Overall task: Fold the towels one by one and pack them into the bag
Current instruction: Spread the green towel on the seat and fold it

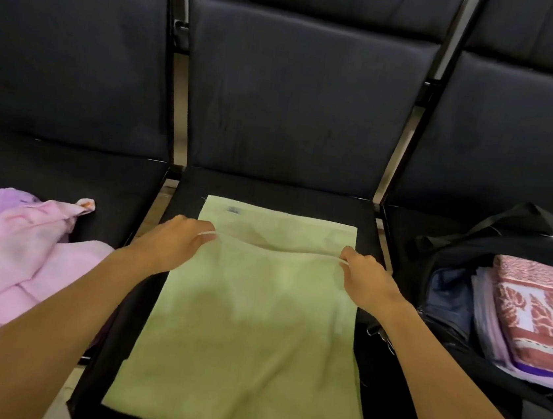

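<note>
A pale green towel lies spread on the middle black seat. Its near layer is folded over the far layer, and the folded edge stops short of the far edge. My left hand pinches the left corner of that folded edge. My right hand pinches the right corner. A black bag stands open on the right seat. Inside it lie folded towels, a red and white patterned one on top of a lilac one.
A heap of unfolded pink and lilac towels lies on the left seat. Dark padded seat backs rise behind all three seats. Metal frame gaps separate the seats. The bag's black strap arches over its far side.
</note>
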Motion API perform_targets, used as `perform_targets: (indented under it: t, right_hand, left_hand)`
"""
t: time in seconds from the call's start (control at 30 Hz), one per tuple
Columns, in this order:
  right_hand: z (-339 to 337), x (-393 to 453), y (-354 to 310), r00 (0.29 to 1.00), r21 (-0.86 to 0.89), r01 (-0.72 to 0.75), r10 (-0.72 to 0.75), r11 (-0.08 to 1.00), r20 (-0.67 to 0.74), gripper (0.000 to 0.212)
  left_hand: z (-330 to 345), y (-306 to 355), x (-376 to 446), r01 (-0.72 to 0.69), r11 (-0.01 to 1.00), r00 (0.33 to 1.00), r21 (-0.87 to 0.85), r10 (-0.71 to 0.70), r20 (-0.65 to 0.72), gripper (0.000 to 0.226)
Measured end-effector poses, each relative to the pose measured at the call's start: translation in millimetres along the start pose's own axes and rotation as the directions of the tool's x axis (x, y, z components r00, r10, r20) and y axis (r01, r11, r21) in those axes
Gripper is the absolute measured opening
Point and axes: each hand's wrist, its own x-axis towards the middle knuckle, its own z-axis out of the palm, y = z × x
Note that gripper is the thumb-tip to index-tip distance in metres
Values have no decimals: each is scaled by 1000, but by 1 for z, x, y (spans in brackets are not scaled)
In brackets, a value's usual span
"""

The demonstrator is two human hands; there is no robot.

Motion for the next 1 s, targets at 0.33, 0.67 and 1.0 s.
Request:
perform_targets:
  t: [0.33, 0.67, 1.0]
  right_hand:
    - [16, 8, 6, 951, 87, 41, -66, 995, 303, 18]
    - [16, 7, -10, 923, 162, 75, -130, 984, 362, 31]
    - [1, 29, -13, 995, 84, -32, 40, 996, -88, 19]
  left_hand:
    - [7, -3, 1, 144, 919, 933, 366, -249, 259, 32]
    - [-10, -12, -18, 215, 881, 877, 421, -364, 313, 33]
    - [-21, -8, -1, 304, 906, 953, 293, -282, -114, 29]
